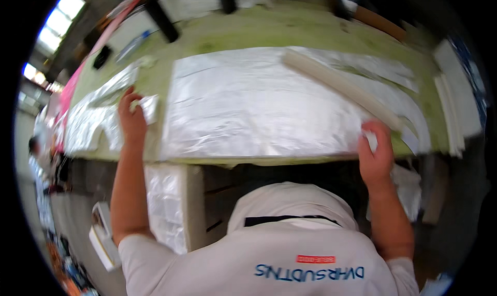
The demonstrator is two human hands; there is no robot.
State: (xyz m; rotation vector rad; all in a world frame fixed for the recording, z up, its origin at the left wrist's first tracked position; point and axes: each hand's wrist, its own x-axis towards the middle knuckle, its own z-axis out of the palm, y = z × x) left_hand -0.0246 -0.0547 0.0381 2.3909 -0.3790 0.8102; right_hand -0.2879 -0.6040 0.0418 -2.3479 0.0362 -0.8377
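At the near edge of the green table [269, 29], both hands work on a large clear plastic sheet [259, 104] that lies spread flat across the tabletop.

Left hand [132, 121]: the fingers are closed on a small white wad [147, 107] at the left margin of the sheet. The wad sits between the fingertips and the sheet's left border, touching both. The forearm rises from the lower edge of the view, bare below a short white sleeve.

Right hand [376, 150]: the fingers are curled around a small white piece [370, 139] at the sheet's near right corner. The hand rests at the table edge, just beside the lower end of a long white strip [341, 88].

The strip lies diagonally on the right part of the sheet, running from the upper middle down toward the right hand. The sheet is glossy and wrinkled, and covers most of the table width between the two hands. A second crumpled plastic sheet [96, 114] lies to the left of the left hand, on the same table.

Along the far side of the table stand several dark objects [161, 19], too blurred to identify. White flat bars [449, 114] lie near the right end of the table. Below the table edge, a wrapped white panel [165, 208] stands upright beside the left forearm.
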